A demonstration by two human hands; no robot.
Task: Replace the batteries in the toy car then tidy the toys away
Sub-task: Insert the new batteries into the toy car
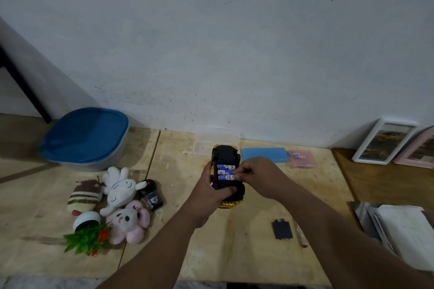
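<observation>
At the middle of the pale wooden worktop (211,241), the yellow-and-black plastic toy car (226,179) lay upside down with its battery bay open, holding three blue-and-white cylindrical batteries (226,172) side by side. The left hand (211,192) gripped the car from its left side, thumb curled over the underside. The right hand (252,175) reached in from the car's right — its fingers (237,176) pinched the end of the nearest battery. Right of the car and nearer the person lay the small flat black battery cover (282,229), with a thin red-tipped screwdriver (301,235) just beside it. Left of the car sat a cluster of soft plush toys (118,191) and, farther back, a lidded blue plastic tub (85,138). Behind the car stood a clear plastic case (217,139) — a blue rectangular box (265,154) lay to its right.
</observation>
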